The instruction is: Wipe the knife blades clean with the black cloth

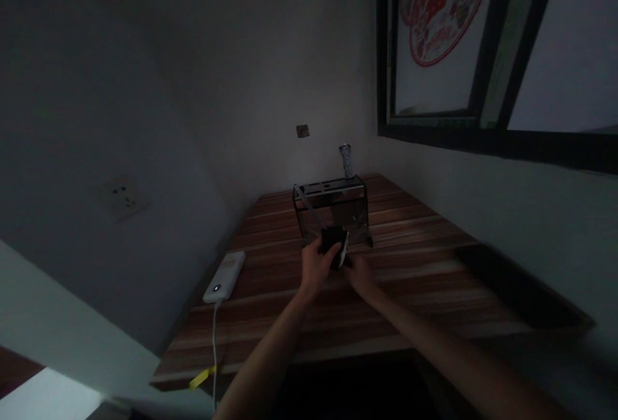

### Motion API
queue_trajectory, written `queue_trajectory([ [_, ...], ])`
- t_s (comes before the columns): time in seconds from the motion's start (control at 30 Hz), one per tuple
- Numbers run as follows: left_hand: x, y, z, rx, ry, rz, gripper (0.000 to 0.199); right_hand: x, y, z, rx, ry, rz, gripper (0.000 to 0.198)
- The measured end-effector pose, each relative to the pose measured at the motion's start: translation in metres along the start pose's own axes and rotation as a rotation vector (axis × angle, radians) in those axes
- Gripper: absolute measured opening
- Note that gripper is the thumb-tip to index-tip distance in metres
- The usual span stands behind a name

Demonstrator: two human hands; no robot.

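My left hand (315, 267) is closed around a small black object (333, 237) with a ragged white edge on its right side. The thumb lies across its front. Close by on the right, my right hand (360, 276) is closed at the object's lower edge, on a dark part of it; its fingers are blurred and partly hidden. Just behind both hands stands a black-framed rack (330, 187) with a slotted top. A slim grey bar (309, 204) slants from the rack's upper left corner down towards the black object; I cannot tell whether they touch.
A patterned silvery cylinder (346, 161) stands upright on or behind the rack. On the wood-grained table (270, 317) lie a white power bank (226, 277) with a white cable (214, 336) at left, and a long dark flat object (516, 285) at right. Walls enclose the table.
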State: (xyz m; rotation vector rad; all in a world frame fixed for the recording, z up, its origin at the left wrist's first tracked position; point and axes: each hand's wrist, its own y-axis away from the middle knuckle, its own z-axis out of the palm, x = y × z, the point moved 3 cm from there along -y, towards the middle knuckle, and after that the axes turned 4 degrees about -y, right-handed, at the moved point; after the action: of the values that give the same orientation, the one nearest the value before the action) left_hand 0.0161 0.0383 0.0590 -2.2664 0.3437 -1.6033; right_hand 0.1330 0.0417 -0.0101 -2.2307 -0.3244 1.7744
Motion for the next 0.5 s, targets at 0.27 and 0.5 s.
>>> queue_trajectory([
  [0.27,0.004,-0.007,-0.009,0.037,0.097,-0.030,0.033,-0.004,0.000,0.000,0.010,0.019,-0.027,0.021],
  [0.5,0.027,-0.025,-0.031,0.101,0.159,-0.027,0.031,0.003,-0.002,0.003,0.030,0.056,-0.029,0.028],
])
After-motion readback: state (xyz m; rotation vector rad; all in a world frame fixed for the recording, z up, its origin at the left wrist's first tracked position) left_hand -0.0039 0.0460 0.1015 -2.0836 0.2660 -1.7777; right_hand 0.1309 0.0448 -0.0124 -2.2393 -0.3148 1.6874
